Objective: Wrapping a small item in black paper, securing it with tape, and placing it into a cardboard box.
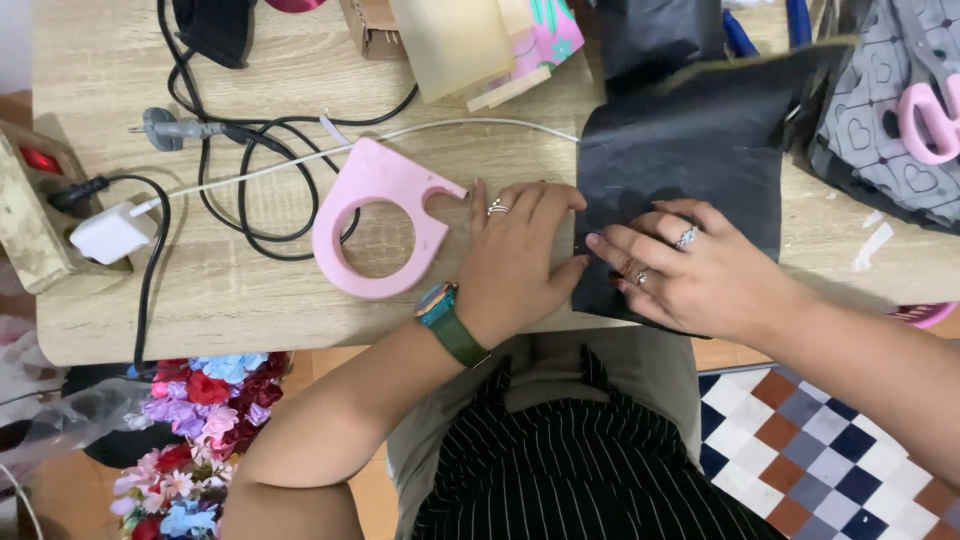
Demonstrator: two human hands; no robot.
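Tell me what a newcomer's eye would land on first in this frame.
Most likely the two hands at centre: the left hand and right hand press flat on a black sheet at the wooden table edge. Just left of them lies a pink ring-shaped holder, beside tangled black cables.

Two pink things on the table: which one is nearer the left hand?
The pink ring-shaped tape holder, just left of the left hand. The pink scissor handles lie far off at the right edge, on the heart-print paper.
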